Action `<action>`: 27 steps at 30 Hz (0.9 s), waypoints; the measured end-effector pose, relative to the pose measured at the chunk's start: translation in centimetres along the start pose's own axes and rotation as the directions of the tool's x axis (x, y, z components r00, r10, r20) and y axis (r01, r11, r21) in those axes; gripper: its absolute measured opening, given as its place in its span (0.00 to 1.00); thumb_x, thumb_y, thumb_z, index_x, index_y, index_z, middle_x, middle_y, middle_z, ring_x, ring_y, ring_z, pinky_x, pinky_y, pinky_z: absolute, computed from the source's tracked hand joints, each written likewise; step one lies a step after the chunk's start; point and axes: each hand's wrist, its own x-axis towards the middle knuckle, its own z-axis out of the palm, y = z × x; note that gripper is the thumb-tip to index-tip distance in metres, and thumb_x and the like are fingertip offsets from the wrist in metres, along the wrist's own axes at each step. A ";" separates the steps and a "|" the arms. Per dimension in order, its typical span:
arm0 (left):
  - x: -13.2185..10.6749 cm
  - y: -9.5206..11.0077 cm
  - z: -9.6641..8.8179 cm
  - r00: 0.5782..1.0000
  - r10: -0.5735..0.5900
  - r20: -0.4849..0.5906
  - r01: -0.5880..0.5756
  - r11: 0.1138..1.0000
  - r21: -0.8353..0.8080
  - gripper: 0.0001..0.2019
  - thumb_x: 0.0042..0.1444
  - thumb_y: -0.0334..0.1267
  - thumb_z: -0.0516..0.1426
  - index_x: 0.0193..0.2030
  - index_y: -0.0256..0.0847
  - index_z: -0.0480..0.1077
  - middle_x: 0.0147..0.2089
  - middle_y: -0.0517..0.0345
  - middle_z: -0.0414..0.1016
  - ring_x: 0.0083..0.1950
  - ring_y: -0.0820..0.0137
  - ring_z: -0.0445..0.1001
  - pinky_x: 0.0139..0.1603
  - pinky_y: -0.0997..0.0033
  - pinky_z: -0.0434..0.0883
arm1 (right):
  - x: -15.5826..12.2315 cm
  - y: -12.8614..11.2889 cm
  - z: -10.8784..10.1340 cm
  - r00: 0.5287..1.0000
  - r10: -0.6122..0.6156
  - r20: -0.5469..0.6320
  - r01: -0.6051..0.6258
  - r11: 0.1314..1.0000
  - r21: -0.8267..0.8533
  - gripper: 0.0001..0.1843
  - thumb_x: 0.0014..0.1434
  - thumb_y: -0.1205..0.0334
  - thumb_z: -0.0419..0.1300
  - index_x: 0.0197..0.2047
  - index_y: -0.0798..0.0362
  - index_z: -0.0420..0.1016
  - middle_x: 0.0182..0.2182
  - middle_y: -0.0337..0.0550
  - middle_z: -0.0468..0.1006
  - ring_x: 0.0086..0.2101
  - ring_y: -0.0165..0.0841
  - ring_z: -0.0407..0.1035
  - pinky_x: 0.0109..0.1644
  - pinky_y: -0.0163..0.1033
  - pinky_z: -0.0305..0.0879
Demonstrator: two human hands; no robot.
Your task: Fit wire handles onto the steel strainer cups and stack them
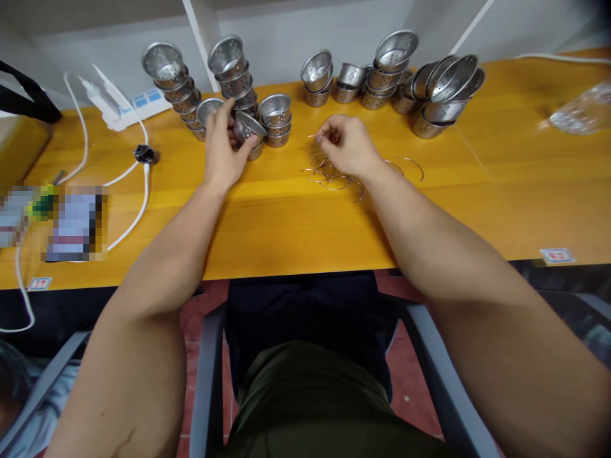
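My left hand (225, 147) is closed around a small perforated metal cup (250, 124), which tilts on top of another cup. The thumb presses on its near side, and some fingers are hidden behind it. To the right, my right hand (351, 147) pinches a thin curved wire (310, 136); only a short tip shows past the fingertips. Beneath that hand lies a loose pile of curved wires (334, 181). Stacks of similar cups stand around my left hand, among them a short stack (276, 119) just to its right.
Tall cup stacks (165, 67) line the back left, and more cups (392, 60) stand at the back right. A power strip (136, 109), white cables and a phone (74, 222) occupy the left side. A clear plastic bag (582, 109) lies far right.
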 end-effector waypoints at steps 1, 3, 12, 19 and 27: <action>-0.1 0.1 -0.2 1.000 0.008 -0.005 -0.008 1.000 0.002 0.50 0.73 0.94 0.37 0.62 0.52 0.73 0.50 0.53 0.82 0.73 0.59 0.69 0.69 0.43 0.70 | 0.0 -0.1 0.0 1.000 0.002 0.007 -0.001 1.000 -0.012 0.18 0.81 0.37 0.70 0.50 0.42 0.85 0.54 0.55 0.90 0.56 0.60 0.83 0.64 0.66 0.82; -0.2 0.1 -0.6 1.000 0.003 -0.019 -0.003 1.000 -0.003 0.50 0.71 0.95 0.42 0.65 0.53 0.75 0.51 0.52 0.82 0.74 0.56 0.70 0.73 0.39 0.70 | 0.0 -0.3 -0.1 1.000 0.009 0.016 -0.009 1.000 -0.029 0.15 0.82 0.41 0.70 0.52 0.42 0.85 0.54 0.54 0.90 0.56 0.59 0.84 0.65 0.66 0.83; -0.7 0.1 -1.1 0.998 -0.013 -0.054 0.016 0.998 0.061 0.43 0.70 0.94 0.49 0.56 0.57 0.77 0.49 0.48 0.83 0.76 0.51 0.72 0.77 0.34 0.69 | 0.0 0.2 -0.4 0.999 0.014 0.030 -0.012 0.999 -0.040 0.06 0.78 0.54 0.73 0.48 0.44 0.83 0.50 0.53 0.89 0.53 0.56 0.84 0.62 0.62 0.84; -0.2 -0.6 -0.4 0.998 0.050 -0.047 -0.046 0.996 0.077 0.49 0.70 0.94 0.38 0.49 0.55 0.79 0.70 0.46 0.83 0.76 0.50 0.71 0.85 0.28 0.65 | -0.1 0.8 -1.8 0.991 0.017 0.131 -0.005 0.995 -0.098 0.09 0.69 0.66 0.75 0.39 0.46 0.80 0.42 0.52 0.88 0.47 0.55 0.84 0.58 0.61 0.82; -0.1 -0.5 -0.3 0.997 0.059 -0.046 -0.058 0.998 0.014 0.52 0.66 0.98 0.38 0.46 0.55 0.80 0.53 0.48 0.85 0.73 0.53 0.74 0.83 0.34 0.68 | 0.0 0.8 -2.5 0.995 0.083 0.052 -0.075 0.987 -0.144 0.03 0.76 0.69 0.71 0.48 0.53 0.85 0.49 0.56 0.91 0.48 0.48 0.81 0.55 0.50 0.75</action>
